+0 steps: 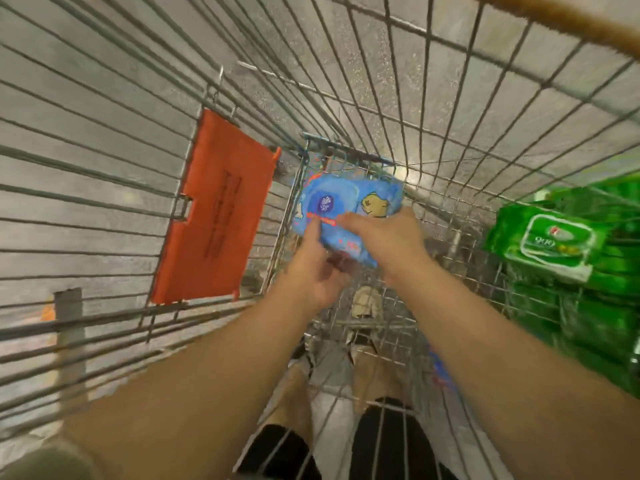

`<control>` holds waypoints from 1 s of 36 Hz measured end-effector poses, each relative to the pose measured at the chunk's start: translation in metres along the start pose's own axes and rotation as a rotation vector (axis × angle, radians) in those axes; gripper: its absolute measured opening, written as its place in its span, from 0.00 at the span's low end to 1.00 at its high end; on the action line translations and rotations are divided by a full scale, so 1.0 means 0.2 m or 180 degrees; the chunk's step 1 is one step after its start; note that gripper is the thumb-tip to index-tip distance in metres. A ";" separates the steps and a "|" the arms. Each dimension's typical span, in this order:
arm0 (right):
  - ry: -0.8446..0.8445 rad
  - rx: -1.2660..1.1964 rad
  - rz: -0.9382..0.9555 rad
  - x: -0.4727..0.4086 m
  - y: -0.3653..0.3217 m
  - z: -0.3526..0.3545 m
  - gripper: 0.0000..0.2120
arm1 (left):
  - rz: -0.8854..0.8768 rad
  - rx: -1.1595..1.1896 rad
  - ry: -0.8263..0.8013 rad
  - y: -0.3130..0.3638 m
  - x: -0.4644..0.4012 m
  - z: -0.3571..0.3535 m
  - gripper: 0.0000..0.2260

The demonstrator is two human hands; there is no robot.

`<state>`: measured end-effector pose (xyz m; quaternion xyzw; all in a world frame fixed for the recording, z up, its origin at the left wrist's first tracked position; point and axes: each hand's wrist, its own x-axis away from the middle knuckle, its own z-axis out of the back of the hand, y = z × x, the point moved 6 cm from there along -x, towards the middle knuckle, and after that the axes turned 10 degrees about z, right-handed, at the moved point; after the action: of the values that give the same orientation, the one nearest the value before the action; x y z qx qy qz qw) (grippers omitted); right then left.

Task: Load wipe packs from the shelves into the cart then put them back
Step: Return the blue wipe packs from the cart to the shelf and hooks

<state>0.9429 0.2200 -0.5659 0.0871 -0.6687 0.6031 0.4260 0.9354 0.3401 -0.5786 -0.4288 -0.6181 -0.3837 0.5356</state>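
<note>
A blue wipe pack point(341, 202) with a yellow cartoon figure hangs low inside the wire cart point(433, 109), near its floor. My left hand point(317, 268) holds the pack from below at its near left edge, thumb up on the front. My right hand point(384, 237) grips the pack's near right side from above, fingers laid over it. Both arms reach down into the basket. The frame is motion-blurred.
Green wipe packs point(550, 244) are stacked outside the cart's right wall. An orange child-seat flap point(218, 209) lies against the left wall. A crumpled scrap of paper point(367, 299) sits on the cart floor. An orange handle bar point(571, 22) crosses the top right.
</note>
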 end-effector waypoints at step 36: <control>0.1023 -0.1154 0.1896 2.35 -1.11 0.78 0.21 | -0.2408 -0.3460 -0.2325 -0.36 2.40 -0.37 0.07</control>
<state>0.7187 0.2111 -0.0717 -0.2834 -0.6852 0.5785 0.3399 0.8645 0.3037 -0.0932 -0.4911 -0.5850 -0.6257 -0.1583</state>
